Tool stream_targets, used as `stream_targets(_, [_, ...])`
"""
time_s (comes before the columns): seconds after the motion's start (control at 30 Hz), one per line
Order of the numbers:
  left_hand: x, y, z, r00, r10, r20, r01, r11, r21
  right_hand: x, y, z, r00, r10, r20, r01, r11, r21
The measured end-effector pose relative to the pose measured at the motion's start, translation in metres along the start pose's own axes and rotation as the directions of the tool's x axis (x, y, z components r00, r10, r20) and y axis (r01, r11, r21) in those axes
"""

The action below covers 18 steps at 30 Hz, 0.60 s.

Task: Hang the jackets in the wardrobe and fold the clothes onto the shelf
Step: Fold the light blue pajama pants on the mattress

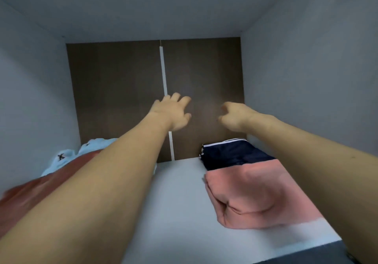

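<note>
Both arms stretched deep into the wardrobe, hands empty.
Left hand point(172, 111) has fingers spread wide, right hand point(235, 116) loosely curled, holding nothing. On the shelf point(180, 192), pink folded garment point(259, 194) right, navy garment point(235, 155) just behind; rust-red cloth point(41, 188) left.

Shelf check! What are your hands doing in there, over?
Left hand open, right hand loosely curled, both empty. Pink garment folded on shelf, navy garment behind it. Reddish and light-blue clothes at left. Middle bare.

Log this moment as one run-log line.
left hand open, empty | right hand open, empty | folded pink garment on white shelf
</note>
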<state>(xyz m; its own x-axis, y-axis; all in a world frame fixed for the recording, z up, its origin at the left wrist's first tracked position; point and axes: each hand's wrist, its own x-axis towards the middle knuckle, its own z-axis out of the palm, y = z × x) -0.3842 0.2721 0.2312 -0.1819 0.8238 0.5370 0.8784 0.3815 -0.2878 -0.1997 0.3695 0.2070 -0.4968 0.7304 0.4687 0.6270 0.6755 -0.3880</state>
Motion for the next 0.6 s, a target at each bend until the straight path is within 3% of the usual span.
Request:
stream_targets(0.07, [-0.006, 0.026, -0.004, 0.999, 0.022, -0.047, -0.022, 1.0, 0.002, -0.017, 0.022, -0.011, 0.999, 0.026, -0.021, -0.026, 1.0, -0.011])
stream_targets(0.27, [-0.037, 0.088, -0.023, 0.992, 0.124, -0.02, -0.124, 0.992, -0.005, -0.083, 0.061, -0.049, 0.993, 0.117, -0.016, -0.118, 0.992, -0.05])
stream_targets(0.47, [-0.065, 0.136, -0.07, 0.957, 0.237, -0.169, -0.254, 0.963, -0.085, -0.163, 0.06, -0.107, 0.982, 0.118, -0.146, -0.135, 0.984, -0.112])
stream_targets(0.6, [-0.095, 0.187, -0.087, 0.894, 0.349, -0.281, -0.398, 0.907, -0.137, -0.245, 0.07, -0.137, 0.957, 0.167, -0.236, -0.21, 0.962, -0.173])
